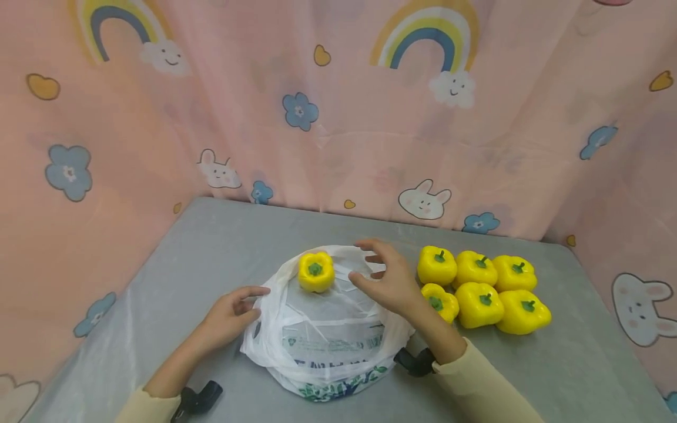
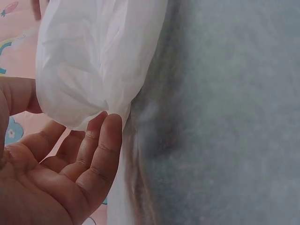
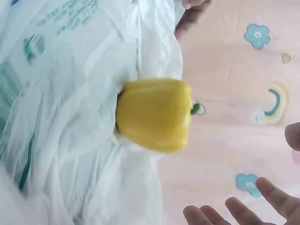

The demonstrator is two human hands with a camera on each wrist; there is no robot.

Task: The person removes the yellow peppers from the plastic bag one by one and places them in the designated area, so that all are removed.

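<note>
A white plastic bag [image 1: 330, 329] with green and dark blue print lies spread in front of me, its mouth facing up. Near its far rim sits a yellow bell pepper [image 1: 316, 272], green stem end showing; it also shows on its side in the right wrist view. My left hand [image 1: 228, 314] touches the bag's left edge with loosely bent fingers; in the left wrist view the fingertips [image 2: 111, 123] rest against the white plastic. Just right of the pepper, my right hand [image 1: 388, 279] hovers over the bag's far right side, fingers spread, thumb apart, holding nothing.
Several yellow bell peppers [image 1: 478, 304] stand close together in two rows right of the bag, partly behind my right forearm. The grey tabletop [image 1: 222, 241] ends at a pink curtain [image 1: 338, 158] printed with rainbows and rabbits. Black wrist mounts [image 1: 415, 361] sit under both wrists.
</note>
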